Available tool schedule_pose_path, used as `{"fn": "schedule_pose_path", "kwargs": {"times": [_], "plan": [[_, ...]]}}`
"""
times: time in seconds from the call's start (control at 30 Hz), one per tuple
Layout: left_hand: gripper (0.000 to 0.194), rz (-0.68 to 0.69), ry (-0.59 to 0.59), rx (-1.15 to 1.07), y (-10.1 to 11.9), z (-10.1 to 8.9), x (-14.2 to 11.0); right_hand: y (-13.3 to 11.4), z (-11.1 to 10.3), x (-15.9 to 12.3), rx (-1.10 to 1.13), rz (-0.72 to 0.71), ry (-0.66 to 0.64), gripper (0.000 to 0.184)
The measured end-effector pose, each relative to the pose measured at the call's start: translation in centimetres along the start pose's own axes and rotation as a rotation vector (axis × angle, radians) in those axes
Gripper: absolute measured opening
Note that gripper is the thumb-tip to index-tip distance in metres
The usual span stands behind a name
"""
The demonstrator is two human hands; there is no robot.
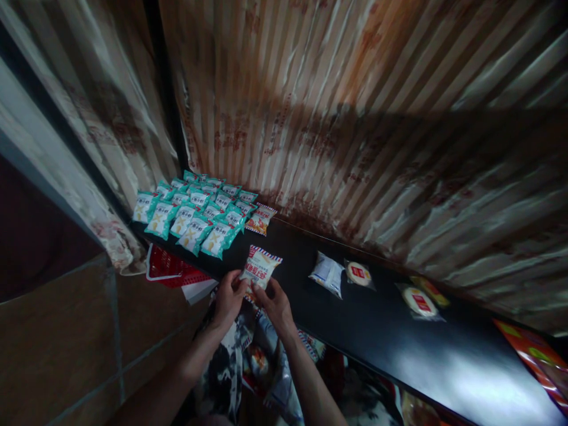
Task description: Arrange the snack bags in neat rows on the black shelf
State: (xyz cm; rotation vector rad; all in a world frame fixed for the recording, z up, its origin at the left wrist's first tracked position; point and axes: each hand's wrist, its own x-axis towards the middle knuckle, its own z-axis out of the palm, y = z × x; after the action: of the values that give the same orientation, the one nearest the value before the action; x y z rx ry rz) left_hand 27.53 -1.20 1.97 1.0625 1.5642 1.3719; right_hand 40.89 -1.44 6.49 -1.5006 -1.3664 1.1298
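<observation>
Between them, my left hand (231, 297) and my right hand (274, 305) hold a small snack bag (261, 264) with a striped top edge and red lettering. Both hands have their thumbs on its lower front, over the near edge of the black shelf (293, 248). Beyond the bag lies a similar orange-and-white snack bag (260, 219). To its left, several teal-and-white snack bags (195, 231) lie in close rows. Below my forearms, more packets (260, 359) show in part near my lap.
Right along the shelf lie a silvery packet (327, 274), round wrapped packs (359, 273), a yellow packet (430, 291) and a large orange package (532, 355). A red plastic basket (166, 267) sits below the shelf's left end. A pleated curtain (310, 118) hangs behind.
</observation>
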Motion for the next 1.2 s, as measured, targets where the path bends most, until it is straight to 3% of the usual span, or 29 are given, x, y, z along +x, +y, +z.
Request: {"fn": "schedule_pose_path", "kwargs": {"times": [0.27,0.47,0.93,1.2], "plan": [[0.032,0.084,0.033,0.130,-1.1,0.8,2.0,1.0,0.6,1.9,-0.259,0.011,0.027,0.038],[0.035,0.214,0.016,0.237,-1.8,1.2,3.1,1.1,1.2,3.5,-0.282,-0.004,0.077,0.039],[0.035,0.488,0.009,0.374,-1.2,2.2,4.7,1.0,1.9,7.3,-0.298,-0.007,0.128,0.037],[0.038,0.514,-0.029,0.481,-1.4,2.3,5.8,1.1,2.6,9.0,-0.306,-0.023,0.181,0.042]]}}
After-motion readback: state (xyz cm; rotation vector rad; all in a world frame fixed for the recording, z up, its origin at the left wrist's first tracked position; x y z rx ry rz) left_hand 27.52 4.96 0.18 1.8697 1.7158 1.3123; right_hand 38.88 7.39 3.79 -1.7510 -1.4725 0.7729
